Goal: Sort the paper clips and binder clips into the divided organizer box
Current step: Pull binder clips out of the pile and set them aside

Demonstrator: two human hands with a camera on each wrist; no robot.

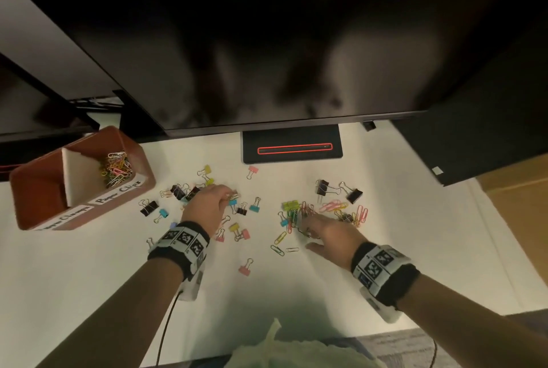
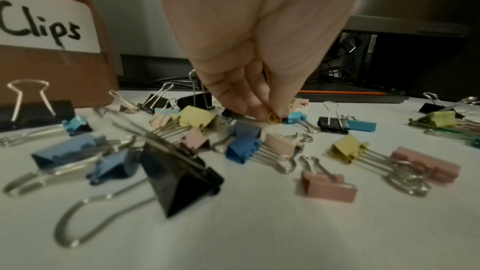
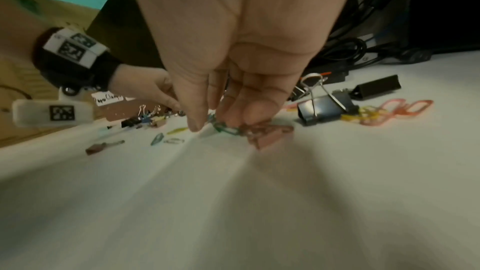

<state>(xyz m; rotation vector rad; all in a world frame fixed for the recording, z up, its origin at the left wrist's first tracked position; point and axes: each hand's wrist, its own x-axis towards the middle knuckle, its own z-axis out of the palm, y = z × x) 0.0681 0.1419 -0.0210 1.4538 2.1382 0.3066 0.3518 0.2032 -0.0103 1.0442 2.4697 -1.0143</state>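
Left hand (image 2: 249,98) pinches a yellow paper clip (image 2: 274,118) off the table while my right hand (image 3: 233,98) gathers green paper clips (image 3: 224,128); I'd say early: organizer box (image 1: 142,187) has some paper clips, binder clips (image 1: 149,207) all still loose.

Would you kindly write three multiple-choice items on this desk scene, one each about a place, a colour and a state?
1. Where do the sorted paper clips lie?
A. in the organizer box
B. on the monitor stand
C. on the floor

2. What colour is the paper clip the left hand pinches?
A. red
B. yellow
C. white

3. What is the right hand doing?
A. resting flat
B. hanging idle
C. gathering paper clips with curled fingers

Answers: A, the head view shows them in the labelled compartment; B, the left wrist view shows yellow wire; C, the right wrist view shows fingers closed round green clips.
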